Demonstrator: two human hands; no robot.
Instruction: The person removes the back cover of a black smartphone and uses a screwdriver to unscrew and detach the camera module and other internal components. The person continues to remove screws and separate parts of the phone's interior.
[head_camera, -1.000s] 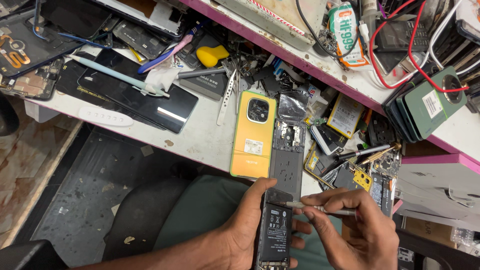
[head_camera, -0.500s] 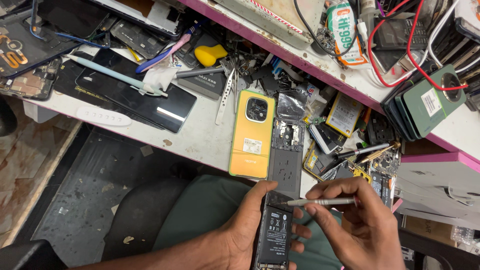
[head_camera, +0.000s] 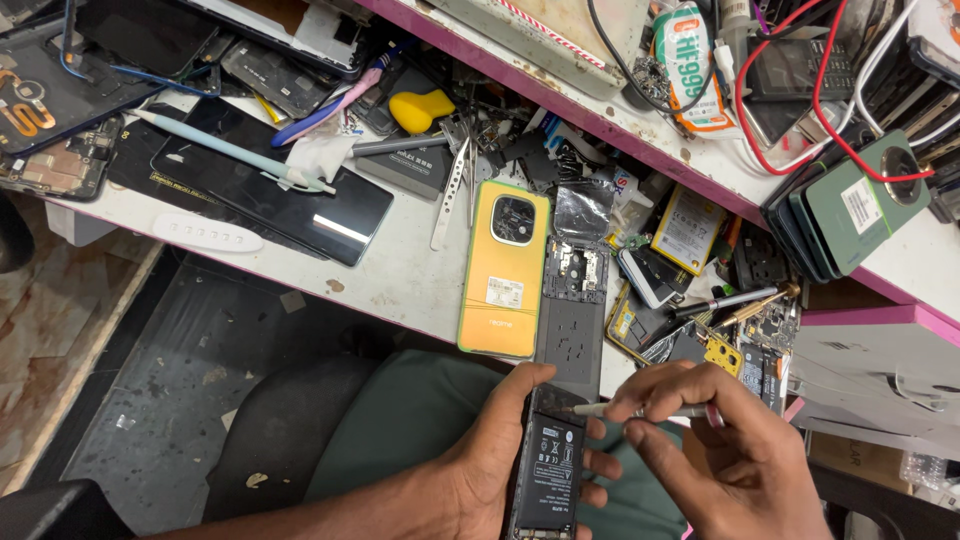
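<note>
My left hand (head_camera: 495, 455) grips an opened phone (head_camera: 545, 470) with its back cover off and a black battery showing, held over my lap. My right hand (head_camera: 735, 460) pinches a thin silver tool (head_camera: 640, 410) whose tip points left and rests on the upper part of the phone. On the bench edge just above lies an orange-yellow phone back cover (head_camera: 503, 268) with a round camera ring, and beside it a dark inner phone frame (head_camera: 572, 320).
The white workbench (head_camera: 400, 270) is crowded: a black phone screen (head_camera: 270, 195), metal tweezers (head_camera: 452, 190), a yellow pry tool (head_camera: 418, 107), loose batteries and circuit boards (head_camera: 690, 320). Green phone covers (head_camera: 850, 205) and red wires (head_camera: 800, 90) sit on the pink-edged shelf.
My right hand has turned the silver tool flatter and shifted its tip slightly along the top of the phone. The left hand holds the phone still.
</note>
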